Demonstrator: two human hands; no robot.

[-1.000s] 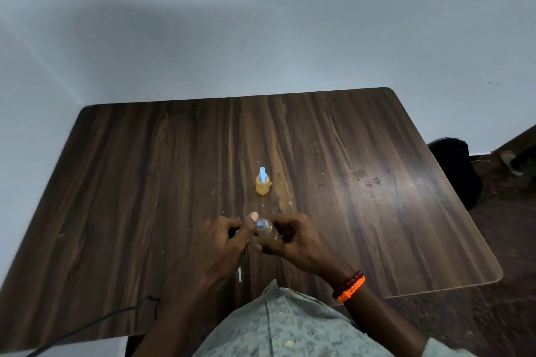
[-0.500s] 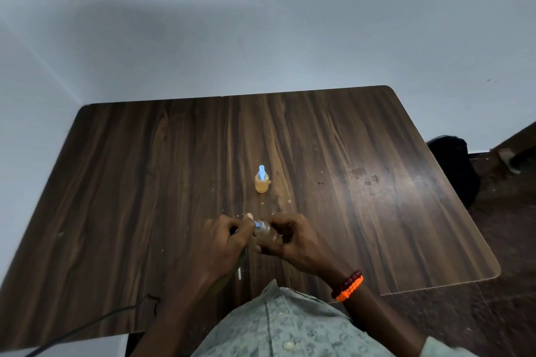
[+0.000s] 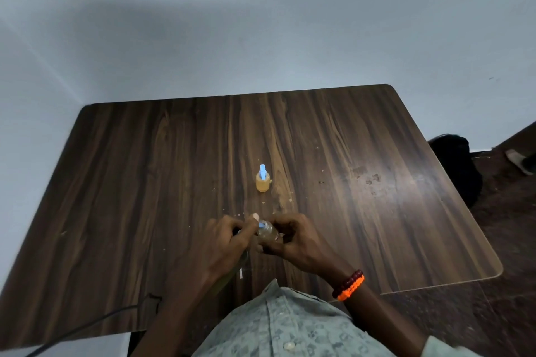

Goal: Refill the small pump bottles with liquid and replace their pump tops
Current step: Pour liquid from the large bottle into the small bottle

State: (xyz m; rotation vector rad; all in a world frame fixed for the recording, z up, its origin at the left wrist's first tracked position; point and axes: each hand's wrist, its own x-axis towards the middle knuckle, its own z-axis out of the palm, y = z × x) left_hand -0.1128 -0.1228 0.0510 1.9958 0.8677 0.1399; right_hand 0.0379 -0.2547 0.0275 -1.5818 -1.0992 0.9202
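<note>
My right hand (image 3: 293,240) wraps a small bottle (image 3: 267,235) just above the table (image 3: 145,182), near its front edge. My left hand (image 3: 223,240) pinches its blue pump top (image 3: 262,224). A filled bottle (image 3: 262,181) stands upright farther back.

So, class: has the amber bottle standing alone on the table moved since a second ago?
No. The amber bottle stands in the same place against the table's wood-grain streaks; its slight shift in the picture matches the table's, so the camera moved.

Dark wooden table (image 3: 145,182), pale walls (image 3: 261,23)
</note>
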